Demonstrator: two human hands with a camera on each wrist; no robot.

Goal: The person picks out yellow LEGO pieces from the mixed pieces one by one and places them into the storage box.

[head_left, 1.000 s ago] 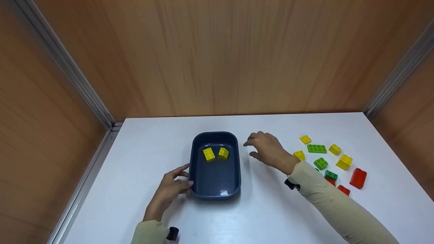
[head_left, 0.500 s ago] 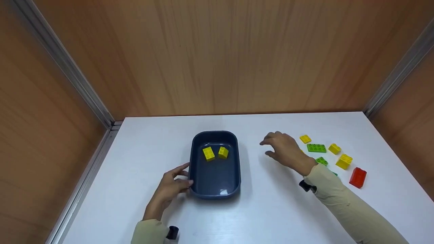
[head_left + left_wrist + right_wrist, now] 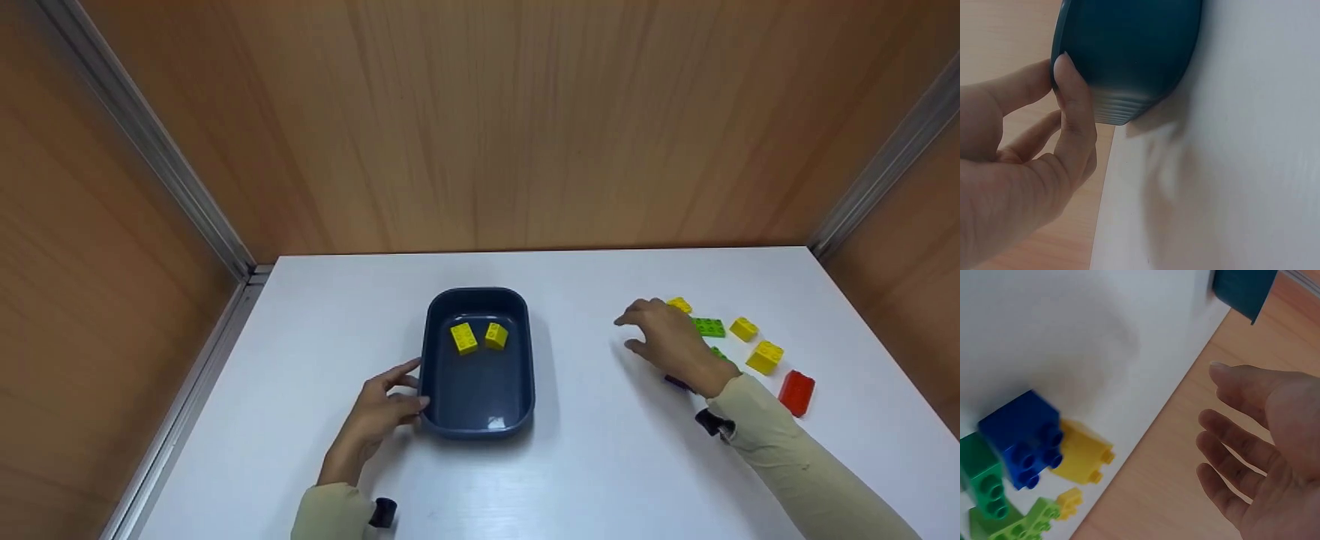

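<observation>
My left hand (image 3: 377,412) grips the left rim of a dark blue tray (image 3: 478,433), with its thumb and fingers at the edge. The left wrist view has the fingers against the tray's outer wall. Two yellow bricks (image 3: 463,339) lie inside the tray. My right hand (image 3: 670,341) hovers over the left side of the loose bricks, its fingers loosely bent and nothing between them. Beside it in the right wrist view are a blue brick (image 3: 1019,433), a yellow brick (image 3: 1081,453) and a dark green brick (image 3: 979,467). The right forearm hides several bricks in the head view.
To the right of that hand lie a light green brick (image 3: 709,327), a larger yellow brick (image 3: 765,358) and a red brick (image 3: 796,393). Wooden panels (image 3: 525,127) wall in the white table (image 3: 337,307) at the back and sides.
My right hand has moved right, away from the tray and over the loose bricks, covering more of them. The left hand and the tray have stayed in place.
</observation>
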